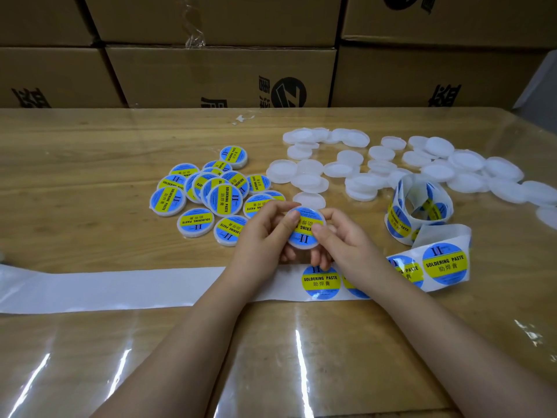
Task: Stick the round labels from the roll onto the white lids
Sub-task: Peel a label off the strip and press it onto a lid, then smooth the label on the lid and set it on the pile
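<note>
Both hands hold one held lid (301, 241) just above the table (90, 146), over the backing strip (120, 288) and in front of the finished pile. The lid is a flat white round with no long axis. Its labelled face tilts up toward the camera.

Its label (305, 227) is blue with a yellow band running roughly left to right. The print reads upside down from here, with the "II" mark at the near edge.

The left hand (265, 233) and right hand (340, 236) each clamp the lid, with a thumb pressed on the label and the fingers curled beneath.

Labelled lids (211, 194) lie heaped to the left and plain white lids (437, 167) to the right, beyond the label roll (419, 206)
</note>
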